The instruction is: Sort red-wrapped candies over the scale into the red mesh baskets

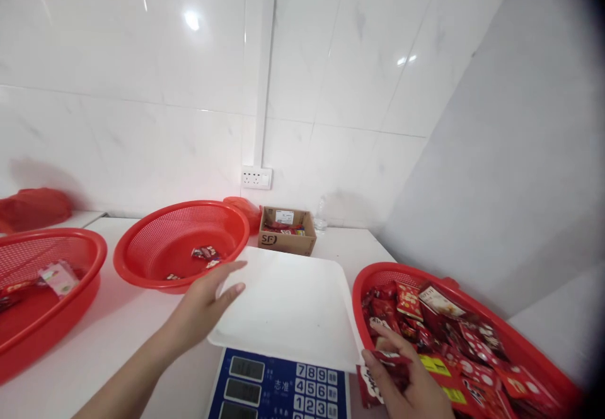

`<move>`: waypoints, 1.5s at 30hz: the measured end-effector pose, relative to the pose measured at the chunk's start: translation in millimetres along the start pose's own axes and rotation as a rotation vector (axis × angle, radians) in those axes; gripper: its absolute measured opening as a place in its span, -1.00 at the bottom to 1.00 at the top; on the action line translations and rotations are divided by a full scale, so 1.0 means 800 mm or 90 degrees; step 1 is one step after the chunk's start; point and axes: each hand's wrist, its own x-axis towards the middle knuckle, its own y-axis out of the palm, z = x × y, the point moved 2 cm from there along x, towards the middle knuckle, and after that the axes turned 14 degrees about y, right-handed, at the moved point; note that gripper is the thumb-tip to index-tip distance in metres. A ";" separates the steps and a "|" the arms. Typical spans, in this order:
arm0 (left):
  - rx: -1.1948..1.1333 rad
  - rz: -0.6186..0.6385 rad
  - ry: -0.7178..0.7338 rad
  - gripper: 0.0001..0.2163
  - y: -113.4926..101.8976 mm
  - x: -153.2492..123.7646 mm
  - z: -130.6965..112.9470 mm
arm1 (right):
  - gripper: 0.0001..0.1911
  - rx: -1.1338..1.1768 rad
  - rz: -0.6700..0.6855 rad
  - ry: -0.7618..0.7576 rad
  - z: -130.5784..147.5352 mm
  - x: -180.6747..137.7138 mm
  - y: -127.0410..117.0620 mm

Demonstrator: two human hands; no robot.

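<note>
My left hand (204, 302) lies open with its fingers stretched out, resting on the left edge of the white tray (288, 305) that sits on a blue scale (278, 387). My right hand (411, 378) is down at the front rim of the red basket (529, 350) on the right, its fingers curled on red snack packets (385, 362). That basket is full of several red packets (454, 337).
A red mesh basket (142, 261) with a few packets stands behind my left hand. Another red basket (28, 337) is at the far left. A small cardboard box (287, 241) and a clear bottle (321, 217) stand by the tiled wall with a socket (256, 177).
</note>
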 end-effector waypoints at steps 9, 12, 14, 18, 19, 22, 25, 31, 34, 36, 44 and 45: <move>-0.589 0.133 -0.076 -0.59 0.098 -0.054 -0.069 | -0.41 0.000 0.382 -0.129 0.091 -0.052 0.079; -0.631 0.058 -0.157 -0.62 0.098 -0.054 -0.056 | -0.41 -0.003 0.392 -0.184 0.098 -0.054 0.095; -0.673 -0.015 -0.228 -0.60 0.093 -0.054 -0.045 | -0.39 0.001 0.395 -0.169 0.098 -0.051 0.102; -0.737 -0.129 -0.335 -0.58 0.078 -0.055 -0.031 | -0.45 -0.014 0.359 -0.133 0.094 -0.033 0.108; -0.747 -0.135 -0.348 -0.60 0.075 -0.055 -0.029 | -0.48 -0.018 0.344 -0.138 0.093 -0.027 0.110; -0.767 -0.134 -0.362 -0.67 0.070 -0.054 -0.028 | -0.51 -0.026 0.308 -0.163 0.091 -0.013 0.117; -0.765 -0.118 -0.341 -0.68 0.070 -0.053 -0.024 | -0.50 -0.021 0.271 -0.177 0.090 -0.003 0.122; -0.618 -0.049 -0.235 -0.66 0.078 -0.059 -0.018 | -0.48 0.057 0.159 -0.145 0.082 0.012 0.112; -0.555 -0.036 -0.195 -0.68 0.078 -0.061 -0.020 | -0.46 0.101 0.182 -0.066 0.074 0.016 0.105; -0.530 -0.029 -0.172 -0.71 0.076 -0.060 -0.023 | -0.45 0.119 0.205 -0.027 0.072 0.016 0.101; -0.280 -0.030 -0.097 -0.71 0.067 -0.059 -0.020 | -0.50 -0.002 0.295 -0.201 0.090 0.002 0.105; -0.247 -0.036 -0.100 -0.68 0.067 -0.060 -0.017 | -0.50 -0.020 0.294 -0.220 0.089 0.001 0.105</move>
